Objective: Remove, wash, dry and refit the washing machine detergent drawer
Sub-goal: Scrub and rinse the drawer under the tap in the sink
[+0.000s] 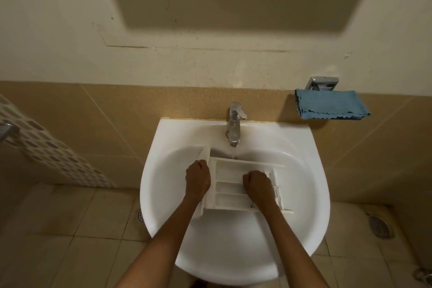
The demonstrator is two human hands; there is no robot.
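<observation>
sink [163,138]: white basin, detergent drawer held low inside it. Risk: a drop knocks the plastic on the ceramic, could crack a rail or tab.
detergent drawer [230,177]: white, compartments up, lying across the bowl with its far edge under the tap. Risk: wet plastic is slick, could twist out of the grip; the thin divider walls could snap if squeezed hard.
blue cloth [330,105]: folded on a wall holder right of the sink, well apart from the drawer, presumably for drying. Risk: reaching for it one-handed leaves the drawer on one wet grip.
tap [234,124]: chrome, running. Risk: lifting the drawer could hit the spout.
left hand [197,179]: fingers curled tight round the drawer's left end by the front panel.
right hand [257,184]: fist curled over the right compartments, looks like it grips a wall; fingertips hidden.
water stream [234,153]: thin, hits the drawer's far edge. Risk: splash off the walls onto the floor, slippery tiles.
</observation>
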